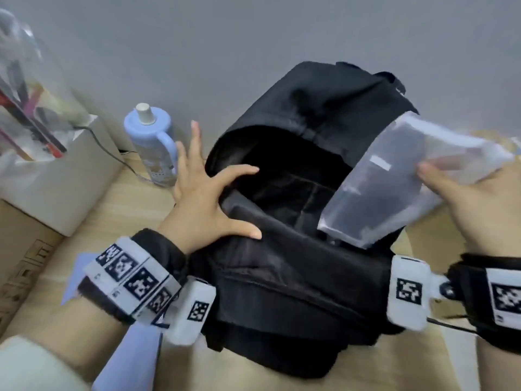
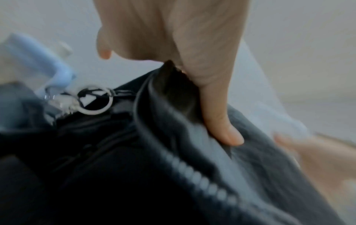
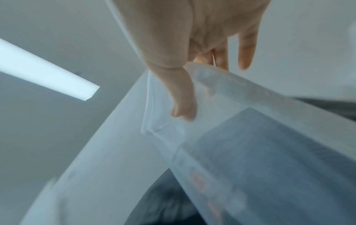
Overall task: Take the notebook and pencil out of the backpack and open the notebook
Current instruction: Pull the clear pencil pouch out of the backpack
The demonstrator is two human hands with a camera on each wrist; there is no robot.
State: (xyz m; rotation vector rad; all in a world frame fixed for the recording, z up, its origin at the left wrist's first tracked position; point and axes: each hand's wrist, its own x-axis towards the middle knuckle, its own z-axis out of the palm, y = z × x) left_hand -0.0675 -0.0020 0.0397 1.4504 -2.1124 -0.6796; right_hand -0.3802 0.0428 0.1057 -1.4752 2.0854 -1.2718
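Observation:
A black backpack lies on the wooden table with its main compartment gaping open. My left hand is spread over the opening's left rim with straight fingers, the thumb pressing on the front flap. My right hand grips a dark notebook in a translucent plastic sleeve, thumb on top, lifted at a slant over the backpack's right side. In the right wrist view the thumb lies on the sleeve's corner above the notebook. No pencil shows; the inside of the bag is dark.
A pale blue bottle stands to the left of the backpack by the grey wall. A white box with a cable and a cardboard box fill the left side. A key ring hangs at the zip.

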